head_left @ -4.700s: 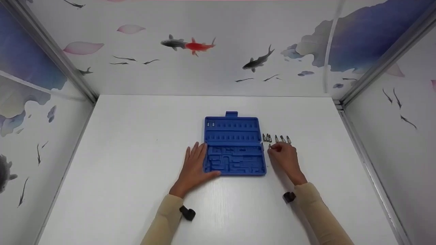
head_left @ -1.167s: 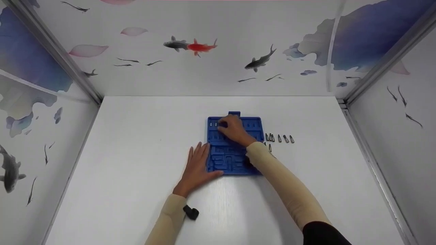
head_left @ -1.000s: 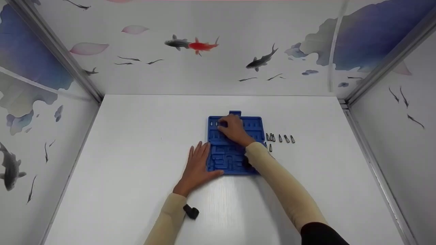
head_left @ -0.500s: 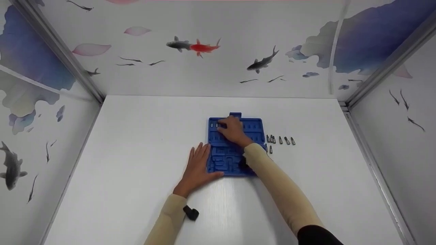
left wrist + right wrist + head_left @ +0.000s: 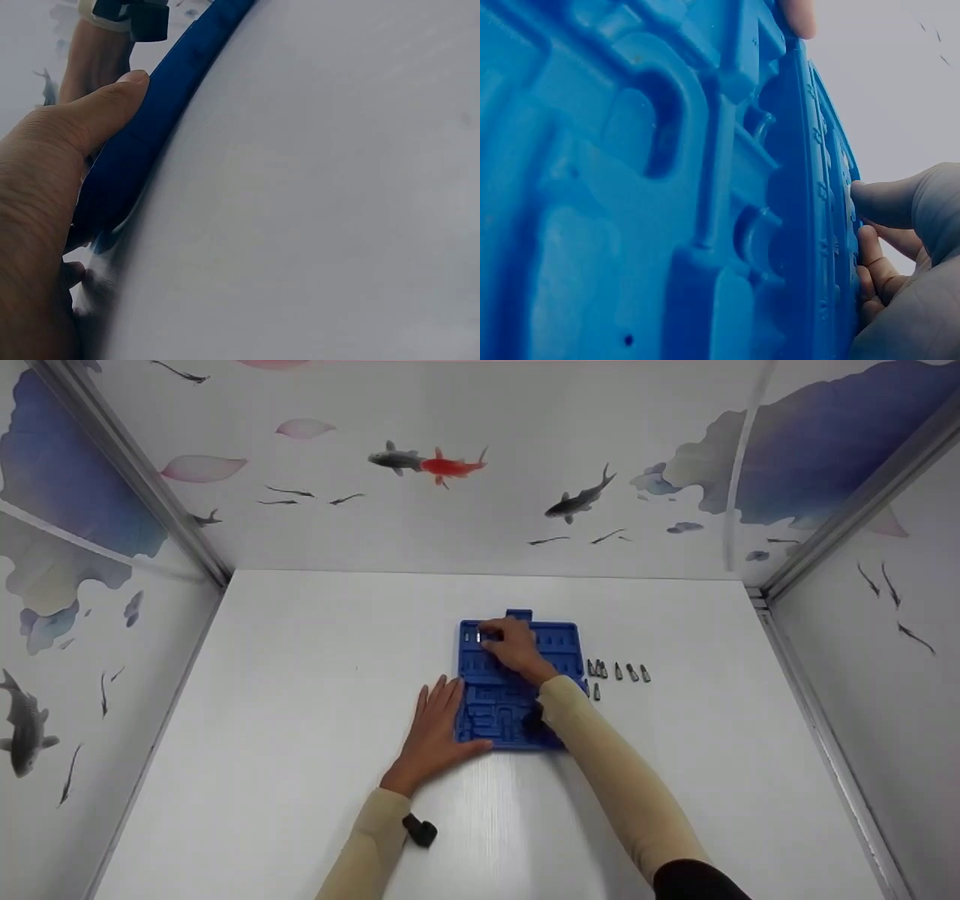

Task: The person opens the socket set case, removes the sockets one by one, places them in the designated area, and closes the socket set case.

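A blue plastic tool case (image 5: 517,690) lies open flat on the table, its moulded slots facing up. My left hand (image 5: 439,727) rests at its left side, fingers straight along the edge and thumb on the front rim. Over the upper tray, my right hand (image 5: 514,645) has its thumb and index finger pinched at a slot in the back row; the screwdriver bit there is hidden by the fingers. Just left of them sits a small metal bit (image 5: 478,637), with another bit (image 5: 466,637) beside it. In the right wrist view the thumb (image 5: 889,201) touches the tray.
Several loose screwdriver bits (image 5: 618,670) lie on the white table (image 5: 300,735) along the case's right side, two of them close to its edge. White printed panels (image 5: 480,532) enclose the table at the back and sides.
From the loose bits at the right, my right hand has moved left over the case's back row and stays there, shifting barely in the last second. The left hand keeps its place.
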`<state>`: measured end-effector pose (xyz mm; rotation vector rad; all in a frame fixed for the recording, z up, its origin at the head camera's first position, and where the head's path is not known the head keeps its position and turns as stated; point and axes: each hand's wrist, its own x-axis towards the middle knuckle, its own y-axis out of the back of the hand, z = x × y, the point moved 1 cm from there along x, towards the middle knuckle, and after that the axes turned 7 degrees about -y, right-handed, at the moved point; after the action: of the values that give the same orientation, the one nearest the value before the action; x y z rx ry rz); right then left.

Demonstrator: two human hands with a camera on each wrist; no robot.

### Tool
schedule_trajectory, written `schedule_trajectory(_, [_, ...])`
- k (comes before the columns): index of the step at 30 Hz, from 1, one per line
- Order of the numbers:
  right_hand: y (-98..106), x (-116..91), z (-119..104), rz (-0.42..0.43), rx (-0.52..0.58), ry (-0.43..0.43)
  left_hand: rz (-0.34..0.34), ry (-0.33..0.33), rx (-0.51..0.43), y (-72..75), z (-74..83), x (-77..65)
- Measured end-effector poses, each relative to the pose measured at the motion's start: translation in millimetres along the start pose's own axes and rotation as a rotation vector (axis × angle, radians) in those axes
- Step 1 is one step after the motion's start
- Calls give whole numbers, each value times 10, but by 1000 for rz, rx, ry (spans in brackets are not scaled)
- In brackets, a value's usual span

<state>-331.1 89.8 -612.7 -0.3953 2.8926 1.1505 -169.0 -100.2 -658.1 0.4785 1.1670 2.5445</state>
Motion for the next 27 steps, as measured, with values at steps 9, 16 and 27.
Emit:
schedule_trajectory(9, [-31,0,6,47,132,6,7,5,-2,10,8,-3])
schedule_trajectory(16, [-66,13,16,102,111,-13,-3,1,6,-11,-5,6])
schedule_trajectory(27, [-65,0,-27,118,27,27,2,2,-4,-6,-6,3])
